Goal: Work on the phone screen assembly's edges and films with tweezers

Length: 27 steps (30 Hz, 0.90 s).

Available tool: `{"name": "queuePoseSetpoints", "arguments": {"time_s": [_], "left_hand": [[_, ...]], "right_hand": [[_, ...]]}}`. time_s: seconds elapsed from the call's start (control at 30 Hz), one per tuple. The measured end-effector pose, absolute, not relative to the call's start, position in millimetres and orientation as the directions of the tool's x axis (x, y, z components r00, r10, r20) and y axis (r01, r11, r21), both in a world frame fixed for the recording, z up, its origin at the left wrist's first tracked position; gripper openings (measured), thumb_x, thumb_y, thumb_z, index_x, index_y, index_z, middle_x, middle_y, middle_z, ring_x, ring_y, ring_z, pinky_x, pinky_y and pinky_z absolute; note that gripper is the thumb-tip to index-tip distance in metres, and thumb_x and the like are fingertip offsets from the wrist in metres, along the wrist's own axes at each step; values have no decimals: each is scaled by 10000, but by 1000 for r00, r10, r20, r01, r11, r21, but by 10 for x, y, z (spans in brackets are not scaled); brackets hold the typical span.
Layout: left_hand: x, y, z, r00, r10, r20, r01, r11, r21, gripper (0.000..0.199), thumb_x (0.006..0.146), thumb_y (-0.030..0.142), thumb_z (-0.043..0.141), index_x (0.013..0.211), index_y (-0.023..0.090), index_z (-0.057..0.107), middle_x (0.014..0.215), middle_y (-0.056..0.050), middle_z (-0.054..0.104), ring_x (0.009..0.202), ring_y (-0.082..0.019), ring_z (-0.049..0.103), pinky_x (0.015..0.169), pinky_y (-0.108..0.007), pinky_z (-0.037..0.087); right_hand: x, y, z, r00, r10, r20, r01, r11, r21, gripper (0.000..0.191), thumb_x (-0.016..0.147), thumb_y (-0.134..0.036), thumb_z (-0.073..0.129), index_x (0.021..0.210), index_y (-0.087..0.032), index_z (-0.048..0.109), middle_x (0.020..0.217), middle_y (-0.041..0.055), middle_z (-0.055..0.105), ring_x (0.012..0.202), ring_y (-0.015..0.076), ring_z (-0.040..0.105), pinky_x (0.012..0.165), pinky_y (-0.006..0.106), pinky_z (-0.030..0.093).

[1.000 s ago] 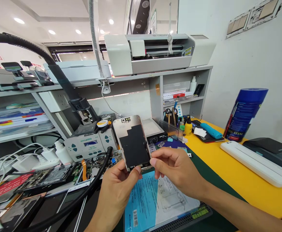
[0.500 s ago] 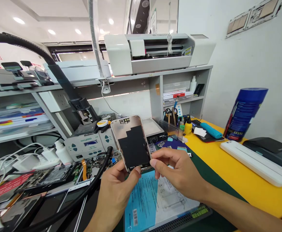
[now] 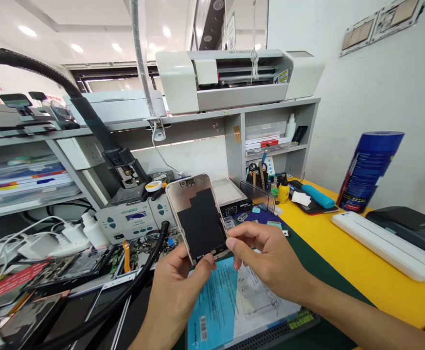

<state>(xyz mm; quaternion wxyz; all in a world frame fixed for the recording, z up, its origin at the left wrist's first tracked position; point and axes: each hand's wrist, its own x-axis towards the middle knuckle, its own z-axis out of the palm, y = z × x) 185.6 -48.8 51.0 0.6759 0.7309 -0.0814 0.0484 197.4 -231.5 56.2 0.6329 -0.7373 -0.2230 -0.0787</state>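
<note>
A phone screen assembly (image 3: 200,221) is held up, tilted, its inner side facing me with a black sheet over a metal backing. My left hand (image 3: 181,287) grips its lower left edge and bottom, the thumb lying on the bottom strip. At the lower right corner, the fingers of my right hand (image 3: 267,257) pinch the edge; whether they also hold some small part cannot be seen. Below both hands lies a blue and white printed bag (image 3: 230,301) on a dark pad.
A grey soldering or hot-air station (image 3: 134,221) stands behind, its black hose (image 3: 139,277) curving past the left hand. Circuit boards and phone parts (image 3: 77,267) crowd the left. A yellow bottle (image 3: 283,191), a blue can (image 3: 369,170) and a white device (image 3: 387,245) stand right.
The screen assembly has tilted slightly, and the left thumb has shifted a little to the right along its bottom edge. The right hand keeps nearly the same place.
</note>
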Motion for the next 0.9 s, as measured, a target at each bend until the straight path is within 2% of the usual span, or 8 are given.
{"name": "queuePoseSetpoints", "arguments": {"time_s": [0.23,0.47,0.67,0.9], "left_hand": [[1862,-499,510,986,-47,161,-164,-69,984,159,780,354,686,772,196,703,774,-18,679,725,-176,552,685,-272,430],[1893,-488,530,986,-83,148,-150,-21,988,146,793,332,684,829,201,736,713,-5,666,698,-159,547,668,-254,430],[1888,-444,480,985,-110,133,-133,11,991,144,838,328,645,835,204,718,733,7,646,726,-152,544,721,-265,417],[1914,-445,460,984,-160,82,-77,36,996,177,860,346,624,931,209,709,906,-19,678,763,-165,560,781,-320,425]], "right_hand": [[1961,-2303,547,890,236,390,422,-107,-900,140,908,-326,601,896,-205,669,666,-14,636,589,132,630,574,249,489],[1963,-2311,569,889,257,380,416,-102,-903,143,907,-321,602,913,-194,668,674,-7,643,591,142,643,588,269,500],[1972,-2312,572,892,325,315,332,4,-943,107,869,-287,648,911,-189,650,668,-23,626,576,129,626,553,253,498],[2023,-2301,601,927,311,209,210,29,-977,120,842,-269,665,890,-162,644,629,-14,640,531,128,627,491,232,467]]}}
